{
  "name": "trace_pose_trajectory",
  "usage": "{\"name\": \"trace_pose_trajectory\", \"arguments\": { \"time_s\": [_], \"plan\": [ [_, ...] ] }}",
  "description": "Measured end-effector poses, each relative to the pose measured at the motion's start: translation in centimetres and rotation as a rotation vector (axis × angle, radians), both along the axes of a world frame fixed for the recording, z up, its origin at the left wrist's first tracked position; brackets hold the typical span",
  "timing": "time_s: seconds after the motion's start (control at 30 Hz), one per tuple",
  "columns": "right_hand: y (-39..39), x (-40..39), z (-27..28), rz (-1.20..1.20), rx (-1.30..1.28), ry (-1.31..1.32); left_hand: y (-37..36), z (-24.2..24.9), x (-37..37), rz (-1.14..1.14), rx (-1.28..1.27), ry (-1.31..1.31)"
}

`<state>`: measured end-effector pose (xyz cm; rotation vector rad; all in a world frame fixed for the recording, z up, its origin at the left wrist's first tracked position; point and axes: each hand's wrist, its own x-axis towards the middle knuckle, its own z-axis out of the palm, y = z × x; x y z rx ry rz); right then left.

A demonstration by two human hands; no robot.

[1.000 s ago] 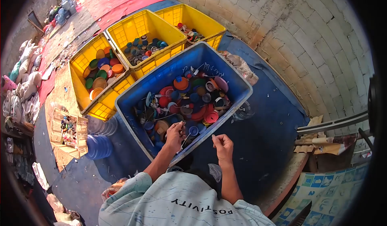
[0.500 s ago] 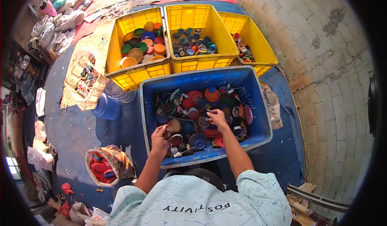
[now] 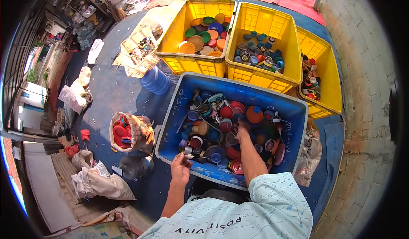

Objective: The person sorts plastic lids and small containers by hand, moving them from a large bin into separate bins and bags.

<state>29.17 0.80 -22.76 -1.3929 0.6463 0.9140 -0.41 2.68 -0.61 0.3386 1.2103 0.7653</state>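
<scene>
A blue bin full of mixed plastic caps and lids stands in front of me. At its near left edge, my left hand pinches a white pump top with a thin tube that points right over the bin. Deep among the caps near the bin's middle is my right hand; its fingertips are hidden, so what they touch cannot be made out. An orange round lid lies just beyond it, and a blue round lid is nearer to me.
Behind the bin stand three yellow crates: one with large lids, one with small caps, one at the right. A sack of red lids, a basket and a blue water bottle are at the left.
The view has turned left, so things appear further right. My left hand has drawn back to the bin's near edge and now holds the pump top. My right hand has reached deeper into the caps.
</scene>
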Motion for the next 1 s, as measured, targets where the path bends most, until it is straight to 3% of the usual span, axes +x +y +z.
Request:
{"name": "trace_pose_trajectory", "arguments": {
  "time_s": [0.27, 0.4, 0.53, 0.6, 0.77, 1.0],
  "plan": [
    [-1.6, 0.7, 1.5, 0.127, 0.11, -0.014, -2.9, 1.0, 3.6, 0.007, 0.01, 0.026],
    [-4.9, 1.9, 4.9, 0.241, 0.176, -0.068, -2.3, -1.0, 7.4, -0.14, 0.036, 0.031],
    [-8.2, 2.8, 10.8, 0.235, 0.197, -0.192, -1.2, -4.6, 14.0, -0.501, 0.271, 0.212],
    [-10.0, 3.2, 11.9, 0.17, 0.21, -0.235, -1.3, -7.3, 17.2, -0.735, 0.479, 0.45],
    [-14.9, 2.7, 17.8, 0.094, 0.292, -0.261, -2.5, -16.1, 21.9, -1.032, 0.542, 0.693],
    [-19.9, 2.2, 20.0, 0.097, 0.309, -0.247, -4.4, -19.5, 22.2, -0.909, 0.274, 0.939]
  ]
}}
